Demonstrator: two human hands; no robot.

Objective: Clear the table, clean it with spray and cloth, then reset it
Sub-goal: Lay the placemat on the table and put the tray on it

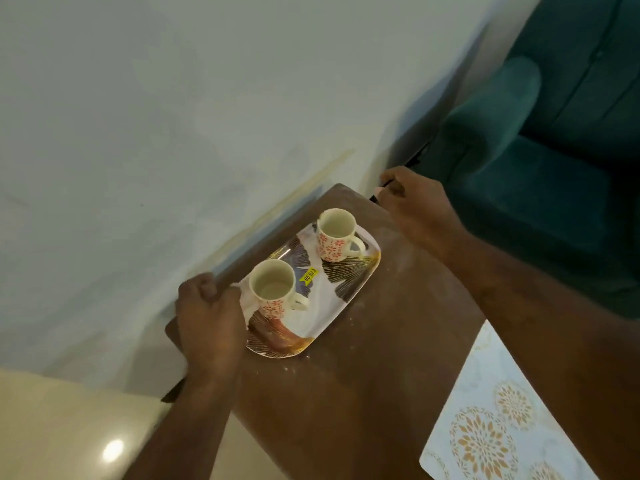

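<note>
A white rectangular tray with gold-and-dark fan leaves (313,320) and a yellow price sticker (309,274) lies on the dusty dark brown wooden table (346,393), one end held in the left grip (207,317), carrying two upright, empty cream ceramic cups with red flowers, the far mug (336,237) and the near mug (273,289), apart at opposite ends.

Left grip (207,317): bare, back of it shows, knuckles round and bumpy. Left forearm (187,420): bare skin down to picture edge, a bit blurry. Right grip (412,202): bare, back shows too. Right forearm (519,306): long, wide, bare skin to picture edge.
</note>
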